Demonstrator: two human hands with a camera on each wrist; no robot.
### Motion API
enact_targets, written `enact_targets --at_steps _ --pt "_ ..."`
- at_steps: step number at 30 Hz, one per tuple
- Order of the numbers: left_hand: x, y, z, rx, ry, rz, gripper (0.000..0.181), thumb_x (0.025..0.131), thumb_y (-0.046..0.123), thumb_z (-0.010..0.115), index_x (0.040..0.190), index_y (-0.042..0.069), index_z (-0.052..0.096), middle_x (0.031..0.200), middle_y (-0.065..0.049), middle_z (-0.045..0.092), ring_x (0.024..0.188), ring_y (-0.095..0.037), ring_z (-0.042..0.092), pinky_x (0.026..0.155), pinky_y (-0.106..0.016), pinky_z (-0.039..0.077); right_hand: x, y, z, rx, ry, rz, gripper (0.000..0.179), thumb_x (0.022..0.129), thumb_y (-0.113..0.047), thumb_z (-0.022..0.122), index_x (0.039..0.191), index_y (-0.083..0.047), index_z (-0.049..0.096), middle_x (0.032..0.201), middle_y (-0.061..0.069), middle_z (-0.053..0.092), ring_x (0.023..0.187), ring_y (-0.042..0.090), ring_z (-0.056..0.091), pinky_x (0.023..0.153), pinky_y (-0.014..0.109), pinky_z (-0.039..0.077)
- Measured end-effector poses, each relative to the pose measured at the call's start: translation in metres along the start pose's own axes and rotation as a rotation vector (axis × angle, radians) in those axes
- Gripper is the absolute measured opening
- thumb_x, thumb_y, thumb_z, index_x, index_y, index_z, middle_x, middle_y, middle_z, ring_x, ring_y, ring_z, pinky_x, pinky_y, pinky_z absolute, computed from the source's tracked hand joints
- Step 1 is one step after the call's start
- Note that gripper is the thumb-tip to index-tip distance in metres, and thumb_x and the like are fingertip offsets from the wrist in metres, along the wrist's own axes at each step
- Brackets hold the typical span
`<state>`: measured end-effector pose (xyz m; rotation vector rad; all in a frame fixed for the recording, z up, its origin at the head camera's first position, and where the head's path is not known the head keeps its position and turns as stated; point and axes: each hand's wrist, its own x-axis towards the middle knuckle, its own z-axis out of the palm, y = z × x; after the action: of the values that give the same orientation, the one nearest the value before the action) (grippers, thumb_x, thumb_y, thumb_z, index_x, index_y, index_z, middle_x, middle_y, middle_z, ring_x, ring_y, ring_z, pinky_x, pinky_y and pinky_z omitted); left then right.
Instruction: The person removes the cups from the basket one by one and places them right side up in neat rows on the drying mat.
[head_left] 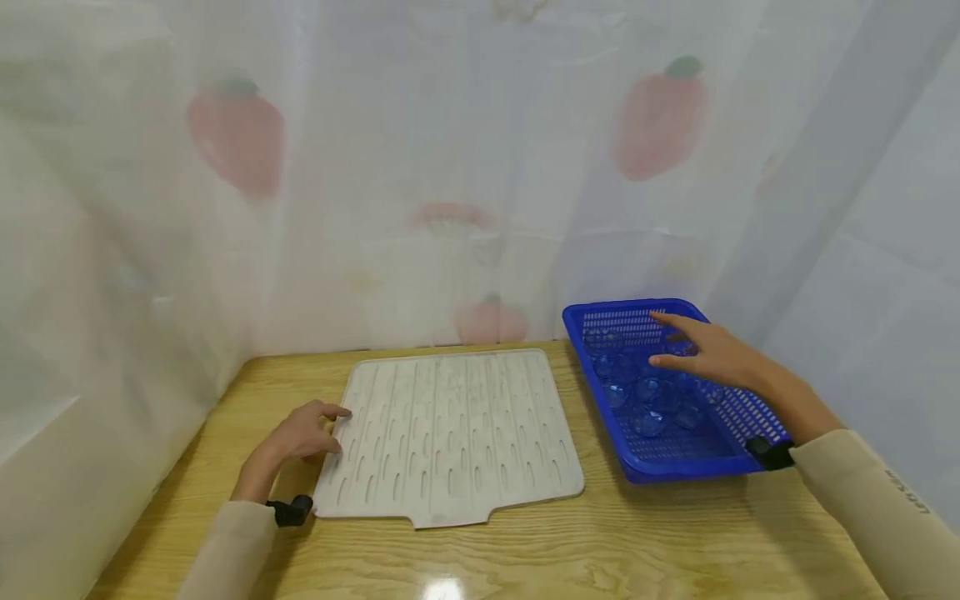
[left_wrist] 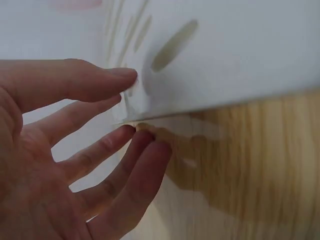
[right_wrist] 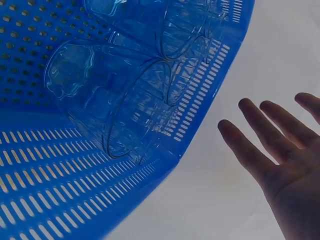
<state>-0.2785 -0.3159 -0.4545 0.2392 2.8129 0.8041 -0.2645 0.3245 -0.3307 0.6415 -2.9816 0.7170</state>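
Observation:
A flat, off-white slotted drainer board (head_left: 457, 429) with a tab at its front edge lies on the table. Beside its left edge is my left hand (head_left: 303, 431), fingers spread and loosely bent, thumb and index tip at the edge; the left wrist view shows no firm grip. On the right stands a blue plastic basket (head_left: 609, 417) with several clear glasses (head_left: 648, 421) in it. My right hand (head_left: 712, 354) hovers over the basket, fingers apart and holding nothing. In the right wrist view one glass (right_wrist: 110, 95) lies on its side near the basket wall.
The wooden table (head_left: 525, 550) runs under the board and basket. A pale curtain (head_left: 450, 150) with strawberry prints hangs behind, and white sheeting (head_left: 862, 292) closes the right side. The basket's raised rim stands right of the board, a short gap between.

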Motion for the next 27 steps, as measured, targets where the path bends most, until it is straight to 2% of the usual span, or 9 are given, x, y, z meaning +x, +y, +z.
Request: enact_targets --at_steps 2,4,9,16,20,27 --pt "0.001 -0.001 0.001 0.026 0.011 0.010 0.068 0.069 0.006 0.075 0.137 0.001 0.065 0.140 -0.035 0.050 0.100 -0.034 0.053 0.072 -0.035 0.046 0.000 0.000 0.001 0.009 -0.010 -0.004 0.080 0.099 -0.038 0.066 0.161 -0.002 0.030 0.156 0.031 0.042 0.131 0.052 0.054 0.100 0.064 0.050" --pt "0.002 -0.003 0.002 0.027 0.011 0.010 0.069 0.068 0.002 0.072 0.137 0.000 0.065 0.144 -0.036 0.046 0.102 -0.035 0.052 0.070 -0.034 0.044 0.000 0.000 0.002 0.016 -0.018 -0.003 0.079 0.099 -0.038 0.066 0.160 -0.001 0.031 0.156 0.031 0.043 0.131 0.051 0.055 0.101 0.063 0.050" --pt "0.000 -0.006 0.004 -0.043 -0.001 0.001 0.074 0.067 -0.005 0.065 0.141 -0.001 0.061 0.147 -0.035 0.040 0.102 -0.037 0.048 0.066 -0.035 0.041 0.000 -0.002 0.003 0.036 -0.039 0.008 0.077 0.098 -0.039 0.068 0.157 0.001 0.037 0.154 0.030 0.046 0.129 0.050 0.057 0.099 0.060 0.053" --pt "-0.003 -0.008 0.006 -0.122 -0.002 -0.001 0.076 0.067 -0.007 0.061 0.143 -0.001 0.060 0.148 -0.034 0.038 0.105 -0.038 0.044 0.066 -0.036 0.039 0.002 0.002 0.011 0.064 -0.121 0.020 0.069 0.094 -0.039 0.073 0.146 0.002 0.051 0.136 0.028 0.063 0.121 0.045 0.064 0.093 0.051 0.058" --pt "-0.002 -0.012 0.007 -0.114 0.001 -0.007 0.076 0.067 -0.005 0.063 0.143 0.001 0.060 0.149 -0.032 0.037 0.109 -0.038 0.044 0.073 -0.037 0.040 0.001 0.007 0.014 0.080 -0.170 0.004 0.065 0.092 -0.038 0.075 0.140 0.002 0.057 0.135 0.027 0.063 0.120 0.044 0.065 0.094 0.053 0.057" --pt "0.001 -0.018 0.009 -0.111 -0.005 0.004 0.077 0.068 -0.003 0.064 0.144 0.002 0.059 0.150 -0.032 0.036 0.113 -0.040 0.044 0.078 -0.039 0.041 -0.003 0.016 0.004 0.082 -0.187 0.015 0.060 0.090 -0.034 0.077 0.136 0.001 0.061 0.136 0.024 0.064 0.124 0.047 0.061 0.098 0.056 0.054"
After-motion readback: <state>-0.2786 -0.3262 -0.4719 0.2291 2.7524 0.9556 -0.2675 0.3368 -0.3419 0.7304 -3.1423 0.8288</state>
